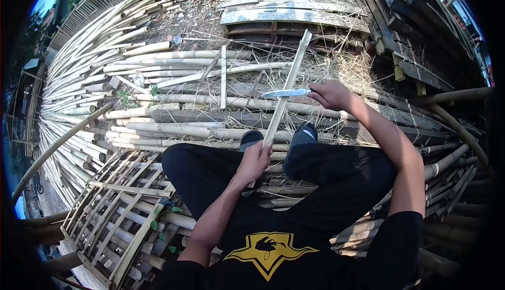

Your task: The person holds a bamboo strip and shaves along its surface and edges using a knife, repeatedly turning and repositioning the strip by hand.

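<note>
My left hand [254, 163] is closed round the lower end of a long, flat bamboo strip [294, 69], which slants up and away from me between my knees. In my right hand [332, 95] is the handle of a knife [286, 94], mostly hidden by my fingers. The knife's blade points left and lies across the strip a little above its middle. Beneath both hands are bamboo poles [205, 131] strewn with thin shavings [336, 69].
A slatted wooden platform [294, 15] stands ahead. Long bamboo poles [79, 74] are piled at left, near a woven bamboo lattice [113, 211]. Stacked planks [415, 43] rise at right. Loose strips [223, 77] lie ahead of my feet.
</note>
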Tool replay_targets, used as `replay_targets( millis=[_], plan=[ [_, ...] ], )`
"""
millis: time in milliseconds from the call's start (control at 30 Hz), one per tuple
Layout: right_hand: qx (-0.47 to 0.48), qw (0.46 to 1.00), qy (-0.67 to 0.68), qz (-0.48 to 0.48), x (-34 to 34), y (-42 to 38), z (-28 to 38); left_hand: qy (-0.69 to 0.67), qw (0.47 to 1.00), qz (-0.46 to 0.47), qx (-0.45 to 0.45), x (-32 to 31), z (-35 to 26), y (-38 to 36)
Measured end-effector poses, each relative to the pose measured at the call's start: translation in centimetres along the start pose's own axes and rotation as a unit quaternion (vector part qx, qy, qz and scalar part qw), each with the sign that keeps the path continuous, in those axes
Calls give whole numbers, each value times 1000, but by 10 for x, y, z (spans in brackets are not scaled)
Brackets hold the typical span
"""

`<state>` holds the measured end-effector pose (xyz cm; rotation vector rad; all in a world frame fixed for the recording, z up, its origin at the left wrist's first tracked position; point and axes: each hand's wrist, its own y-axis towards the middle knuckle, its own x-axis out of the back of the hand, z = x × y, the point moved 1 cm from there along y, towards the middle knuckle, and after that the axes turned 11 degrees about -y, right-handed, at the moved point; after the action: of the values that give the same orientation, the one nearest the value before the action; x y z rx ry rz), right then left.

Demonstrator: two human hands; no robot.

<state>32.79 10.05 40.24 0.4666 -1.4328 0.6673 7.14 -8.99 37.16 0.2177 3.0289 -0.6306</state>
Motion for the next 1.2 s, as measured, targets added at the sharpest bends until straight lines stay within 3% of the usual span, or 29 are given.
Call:
replay_targets(
  millis=[33,67,100,133,167,200,267,400,500,533,567,633,667,700,733,867,900,933,1033,1067,1100,1133,1200],
  plan=[
    [-32,999,-21,-27,-3,2,-25,15,1000,4,-8,1,10,0],
    [-280,960,-6,-30,6,4,-61,12,1000,3,-8,0,10,-4],
    [-385,919,-86,20,-6,-2,-144,31,998,7,-53,0,8,-9],
    [-464,880,-104,17,29,-25,-165,55,993,9,-102,5,4,-9],
    [-531,839,-95,-69,44,-44,-181,60,993,4,-103,11,1,-7],
    [-571,809,-66,-125,42,-59,-203,-18,999,1,-38,13,2,-6],
    [-570,809,-49,-134,38,-66,-188,-130,989,-18,64,14,-2,0],
    [-488,847,14,-209,2,-63,-185,-121,992,-5,43,7,0,8],
    [-338,859,61,-380,38,-31,-118,-94,995,7,29,3,5,10],
    [-299,871,103,-376,49,-21,-99,-90,995,10,33,2,7,10],
    [-202,882,95,-414,47,-10,-92,-90,995,9,34,1,6,10],
    [-137,937,140,-289,61,4,-44,-86,995,-3,43,2,3,10],
    [-132,971,104,-172,63,11,-30,-84,995,-4,44,2,2,10],
    [-60,980,79,-172,49,20,-25,-87,995,-2,47,2,2,10],
    [-87,988,72,-102,37,25,-18,-88,995,1,51,3,2,9],
    [-85,992,83,-38,15,23,-12,-82,995,6,48,5,2,8],
    [-92,991,97,-17,13,21,-10,-22,999,-14,20,5,5,8],
    [-91,991,97,-14,12,19,-9,37,999,-34,-7,4,7,9],
    [-24,999,38,-11,2,17,-11,39,997,-40,-44,1,7,8],
    [-30,998,23,-46,0,19,-23,44,998,-38,-22,2,4,6],
    [-124,986,54,-96,-11,25,-58,39,999,-26,11,2,-3,5],
    [-134,987,-20,-83,4,19,-78,34,998,-12,45,3,-6,3],
    [-201,975,6,-97,-3,17,-82,56,998,-5,8,3,-1,9]
  ],
)
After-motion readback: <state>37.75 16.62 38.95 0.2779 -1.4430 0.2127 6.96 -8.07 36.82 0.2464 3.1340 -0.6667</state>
